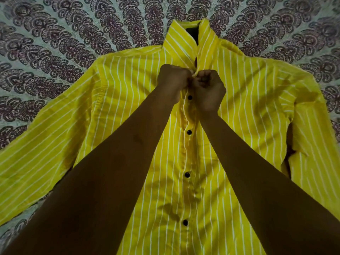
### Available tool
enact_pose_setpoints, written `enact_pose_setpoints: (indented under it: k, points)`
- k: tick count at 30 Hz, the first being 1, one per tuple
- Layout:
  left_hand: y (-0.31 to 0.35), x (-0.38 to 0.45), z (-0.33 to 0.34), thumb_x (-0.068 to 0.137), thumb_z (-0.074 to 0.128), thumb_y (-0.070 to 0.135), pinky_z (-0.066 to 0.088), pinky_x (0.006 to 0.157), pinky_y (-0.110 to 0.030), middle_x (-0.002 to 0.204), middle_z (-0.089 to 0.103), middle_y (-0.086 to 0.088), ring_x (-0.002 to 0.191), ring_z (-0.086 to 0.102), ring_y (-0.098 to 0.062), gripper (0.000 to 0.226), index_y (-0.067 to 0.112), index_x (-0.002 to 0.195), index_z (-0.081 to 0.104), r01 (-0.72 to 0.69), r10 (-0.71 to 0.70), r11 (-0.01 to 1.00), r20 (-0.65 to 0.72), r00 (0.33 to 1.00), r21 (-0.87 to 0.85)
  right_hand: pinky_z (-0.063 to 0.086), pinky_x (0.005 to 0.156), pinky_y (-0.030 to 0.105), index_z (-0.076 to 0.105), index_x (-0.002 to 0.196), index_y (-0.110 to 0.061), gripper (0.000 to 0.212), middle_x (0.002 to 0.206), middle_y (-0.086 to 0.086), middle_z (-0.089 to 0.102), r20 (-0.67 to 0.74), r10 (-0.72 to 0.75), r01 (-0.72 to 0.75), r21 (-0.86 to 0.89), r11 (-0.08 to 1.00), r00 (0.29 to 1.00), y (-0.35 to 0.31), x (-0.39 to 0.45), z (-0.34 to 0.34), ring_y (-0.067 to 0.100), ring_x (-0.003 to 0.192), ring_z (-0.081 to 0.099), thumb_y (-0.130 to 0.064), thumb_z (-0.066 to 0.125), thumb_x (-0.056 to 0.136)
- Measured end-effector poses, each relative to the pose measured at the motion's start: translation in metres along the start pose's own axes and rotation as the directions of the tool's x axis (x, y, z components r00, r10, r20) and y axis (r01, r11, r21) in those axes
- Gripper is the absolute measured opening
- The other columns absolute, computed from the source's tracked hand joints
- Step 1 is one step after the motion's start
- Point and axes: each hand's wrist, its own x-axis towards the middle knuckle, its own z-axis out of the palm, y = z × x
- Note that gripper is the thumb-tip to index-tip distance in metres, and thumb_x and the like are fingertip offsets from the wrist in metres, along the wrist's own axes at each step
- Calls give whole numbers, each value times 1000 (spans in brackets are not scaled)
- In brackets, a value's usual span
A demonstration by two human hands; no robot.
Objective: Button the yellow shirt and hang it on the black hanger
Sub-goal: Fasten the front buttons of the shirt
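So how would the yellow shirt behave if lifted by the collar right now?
Probably floppy: the yellow shirt lies creased, its sleeves folded loosely on the bedspread. Likely light, since thin cloth puckers where both hands pinch the placket. The buttoned front should hang together.

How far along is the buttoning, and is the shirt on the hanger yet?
Four black buttons down the yellow shirt look fastened. The left hand and right hand pinch the placket just below the collar, working a higher button. Something black shows inside the collar, possibly the hanger; hanging looks left to do.
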Motion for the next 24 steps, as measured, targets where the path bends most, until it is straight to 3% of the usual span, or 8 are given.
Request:
enact_pose_setpoints:
  k: [2, 6, 9, 13, 15, 19, 22, 24]
  points:
    - [1, 3, 1, 78, 63, 5, 55, 85, -42, 75, 58, -11, 83, 62, -25, 21, 13, 63, 52, 3, -3, 999, -8, 1000, 52, 47, 61, 14, 56, 74, -19, 19, 67, -11, 60, -28, 7, -6, 11, 1000, 1000, 1, -1, 2, -5, 58, 57, -2, 64, 72]
    - [-9, 2, 0, 69, 73, 9, 55, 84, -42, 75, 65, -14, 86, 67, -32, 12, 13, 63, 63, -96, 96, 995, -2, 995, 31, 48, 59, 16, 59, 75, -16, 17, 66, -8, 62, -22, 3, -2, 35, 999, 1000, -2, -5, 4, 1, 59, 59, 1, 60, 76]
    - [-14, 3, -1, 72, 75, 5, 56, 81, -37, 72, 63, -9, 82, 66, -27, 19, 14, 63, 61, -133, 133, 991, 5, 991, 3, 50, 59, 18, 61, 79, -12, 10, 67, -6, 63, -13, -5, 6, 54, 999, 1000, -2, -6, 4, 2, 60, 61, -2, 61, 78]
    - [-11, 7, 5, 74, 73, 6, 58, 80, -38, 77, 65, -13, 77, 66, -25, 13, 11, 67, 63, -88, 88, 996, -83, 993, 9, 49, 60, 15, 62, 85, -6, 7, 69, -8, 61, -10, -19, 20, 38, 999, 1000, -1, -6, 3, -1, 61, 59, -1, 60, 80]
    - [-9, 8, 6, 76, 70, 5, 55, 82, -38, 72, 62, -11, 74, 62, -24, 12, 10, 67, 63, -52, 51, 999, -66, 997, -5, 50, 63, 17, 61, 88, -6, 10, 73, -5, 62, -1, -26, 26, 30, 999, 1000, 1, -6, 2, 3, 65, 61, -1, 58, 80]
    - [-6, 7, 6, 76, 64, -1, 52, 86, -49, 75, 56, -17, 78, 55, -23, 13, 5, 65, 58, -43, 44, 999, -38, 998, 11, 49, 65, 15, 63, 91, -2, 9, 75, -6, 62, -3, -16, 16, 9, 1000, 1000, 5, -4, -1, -6, 63, 59, -7, 60, 83]
    - [-4, 7, 6, 80, 60, -3, 53, 84, -46, 68, 54, -12, 80, 55, -24, 22, 7, 60, 55, -28, 29, 1000, -38, 999, 9, 52, 69, 28, 65, 86, -2, 10, 75, 1, 65, -14, 14, -14, 21, 1000, 1000, 4, -3, 0, 10, 68, 63, -12, 63, 83]
    - [-4, 7, 4, 82, 57, -4, 52, 81, -39, 66, 53, -9, 78, 56, -24, 25, 7, 60, 54, -38, 38, 999, -5, 999, 5, 50, 68, 26, 66, 82, -3, 9, 74, 3, 66, -14, 15, -15, -2, 1000, 1000, 1, -2, 1, 12, 67, 63, -11, 64, 82]
